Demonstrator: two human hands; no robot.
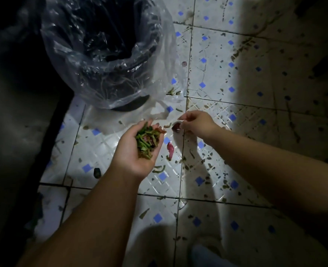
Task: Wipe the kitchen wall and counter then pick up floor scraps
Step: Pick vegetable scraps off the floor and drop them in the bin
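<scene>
Fingers (pixel 151 128) of the left hand (pixel 138 149) cup green vegetable scraps (pixel 147 140); right hand (pixel 195 123) seemingly pinches a reddish peel (pixel 176 127) off the floor (pixel 207 170). Floor-scrap step: next, tip into the far-left lined bin (pixel 109 54).

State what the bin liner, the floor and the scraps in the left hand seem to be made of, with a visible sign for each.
Liner: thin clear plastic film; it crinkles and glints.
Floor: probably glazed ceramic tile; glossy white squares with blue diamonds and dark grout lines.
Scraps in the left hand: likely vegetable trimmings; limp green and reddish strips.
</scene>
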